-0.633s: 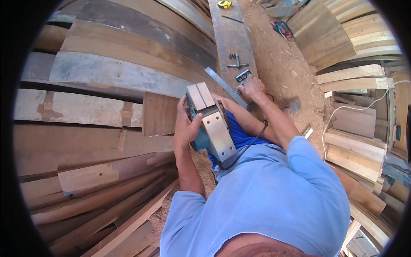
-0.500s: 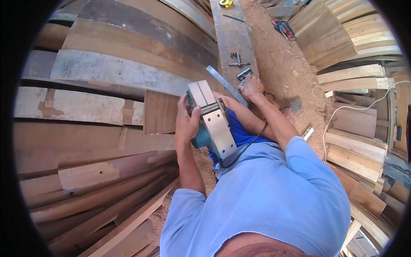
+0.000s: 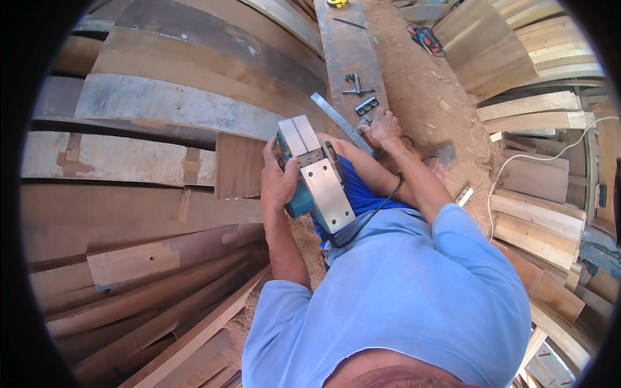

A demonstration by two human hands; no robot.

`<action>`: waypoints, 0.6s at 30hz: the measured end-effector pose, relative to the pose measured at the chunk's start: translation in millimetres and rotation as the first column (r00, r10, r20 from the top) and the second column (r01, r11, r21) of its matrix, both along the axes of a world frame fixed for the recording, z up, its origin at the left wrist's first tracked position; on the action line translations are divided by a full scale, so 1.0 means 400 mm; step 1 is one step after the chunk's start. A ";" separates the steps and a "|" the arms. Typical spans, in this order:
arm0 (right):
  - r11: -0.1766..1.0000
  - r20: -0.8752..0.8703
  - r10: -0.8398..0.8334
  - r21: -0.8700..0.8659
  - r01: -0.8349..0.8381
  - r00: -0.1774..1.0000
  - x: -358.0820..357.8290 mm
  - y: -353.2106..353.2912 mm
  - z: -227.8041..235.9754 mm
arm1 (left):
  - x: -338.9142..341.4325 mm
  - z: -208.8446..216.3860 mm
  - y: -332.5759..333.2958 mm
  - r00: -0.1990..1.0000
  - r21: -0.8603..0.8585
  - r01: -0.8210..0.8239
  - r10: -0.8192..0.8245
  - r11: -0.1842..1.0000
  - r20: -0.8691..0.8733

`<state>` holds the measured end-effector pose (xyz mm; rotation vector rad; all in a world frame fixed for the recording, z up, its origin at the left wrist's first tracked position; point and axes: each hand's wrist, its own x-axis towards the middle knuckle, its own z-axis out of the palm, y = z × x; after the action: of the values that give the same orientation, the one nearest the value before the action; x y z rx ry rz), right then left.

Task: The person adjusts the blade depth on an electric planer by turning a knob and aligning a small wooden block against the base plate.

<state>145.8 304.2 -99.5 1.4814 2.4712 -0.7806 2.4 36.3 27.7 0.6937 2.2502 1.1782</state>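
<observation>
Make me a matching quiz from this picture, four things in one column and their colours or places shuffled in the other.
Things:
1. Electric planer
2. Tape measure
3. Shirt
4. Red-and-black object

Descriptions:
A. Light blue
B. On the ground, right of the plank
C. Gripped by the left hand
D. Yellow, at the far end of the plank

Pairs: 1-C, 2-D, 3-A, 4-B

Sawdust-strewn floor [image 3: 414, 81], brown boards [image 3: 213, 48] left, paler planks [image 3: 538, 216] right
</observation>
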 end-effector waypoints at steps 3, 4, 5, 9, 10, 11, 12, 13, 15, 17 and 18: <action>0.998 0.029 -0.018 0.054 0.016 0.999 -0.007 -0.012 -0.003 | 0.004 0.008 0.006 0.994 -0.037 0.029 -0.033 0.999 -0.106; 0.997 0.033 -0.027 0.068 0.025 0.999 -0.008 -0.010 -0.006 | 0.005 0.009 0.006 0.987 -0.046 0.043 -0.049 0.998 -0.150; 0.996 0.038 -0.037 0.081 0.033 0.999 -0.007 -0.006 -0.011 | 0.007 0.009 0.006 0.987 -0.045 0.039 -0.045 0.998 -0.152; 0.998 0.001 0.017 0.060 -0.017 1.000 0.009 0.022 -0.027 | 0.010 0.019 0.001 0.999 -0.021 0.017 -0.018 1.000 -0.027; 0.998 -0.001 0.029 0.058 -0.029 1.000 0.012 0.021 -0.032 | 0.010 0.021 -0.001 0.999 -0.009 0.009 -0.009 1.000 0.038; 0.998 -0.005 0.040 0.058 -0.040 0.999 0.014 0.024 -0.039 | 0.008 0.022 0.000 1.000 -0.032 0.011 -0.011 0.999 0.015; 0.997 0.011 0.039 0.066 -0.040 0.999 0.013 0.031 -0.044 | 0.005 0.023 0.004 1.000 -0.054 0.013 -0.013 0.998 -0.007; 0.997 0.028 0.038 0.074 -0.040 0.999 0.010 0.041 -0.049 | 0.004 0.024 0.006 0.999 -0.076 0.013 -0.016 0.997 -0.030; 0.998 0.044 0.012 0.068 -0.015 0.999 0.023 0.066 -0.080 | 0.009 0.036 0.019 0.994 -0.112 0.028 -0.039 0.993 -0.098; 0.999 0.042 -0.018 0.044 0.016 0.999 0.040 0.085 -0.088 | 0.011 0.050 0.027 0.991 -0.156 0.032 -0.052 0.987 -0.127; 0.999 0.027 -0.039 0.032 0.038 0.999 0.043 0.087 -0.080 | 0.009 0.055 0.028 0.991 -0.182 0.028 -0.051 0.983 -0.122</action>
<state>163.0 338.9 -131.5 1.5445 2.4528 -0.7253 6.1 47.6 49.7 0.7549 2.3995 0.9204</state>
